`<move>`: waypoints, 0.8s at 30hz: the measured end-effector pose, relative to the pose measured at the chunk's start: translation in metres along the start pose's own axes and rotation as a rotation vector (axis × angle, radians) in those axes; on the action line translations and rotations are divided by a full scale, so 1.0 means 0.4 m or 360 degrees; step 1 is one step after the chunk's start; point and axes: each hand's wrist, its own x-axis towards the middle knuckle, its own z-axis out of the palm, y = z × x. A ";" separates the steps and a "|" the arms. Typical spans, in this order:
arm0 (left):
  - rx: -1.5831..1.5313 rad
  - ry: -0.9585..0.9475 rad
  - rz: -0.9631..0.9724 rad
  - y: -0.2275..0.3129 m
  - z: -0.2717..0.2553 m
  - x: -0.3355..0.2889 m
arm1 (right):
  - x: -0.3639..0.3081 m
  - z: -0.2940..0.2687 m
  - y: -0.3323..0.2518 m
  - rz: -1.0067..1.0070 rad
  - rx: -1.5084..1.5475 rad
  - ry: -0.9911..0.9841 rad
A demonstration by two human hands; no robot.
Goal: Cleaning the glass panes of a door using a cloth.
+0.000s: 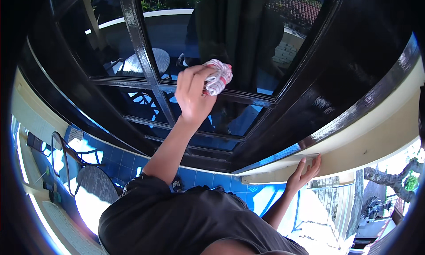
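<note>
My left hand (194, 93) is closed around a bunched white cloth with red and grey stripes (219, 77). The cloth is against the dark-framed window (148, 56), beside the horizontal bar below its large pane. Glossy black wood frames the glass, which mirrors a chair, plants and a tiled roof. Off to the right, my right hand (305, 173) has its fingers apart and leans on the cream wall (345, 148), holding nothing.
Blue floor tiles (188, 177) run along the foot of the wall. Behind me on the left stands a chair with a round dark seat (95, 184). A tree branch (389, 177) and a white fence (325, 197) are outside at the right.
</note>
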 end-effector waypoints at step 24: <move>0.0004 -0.0102 0.0176 -0.006 0.000 0.064 | 0.026 0.053 0.156 0.0078 -0.0240 0.0730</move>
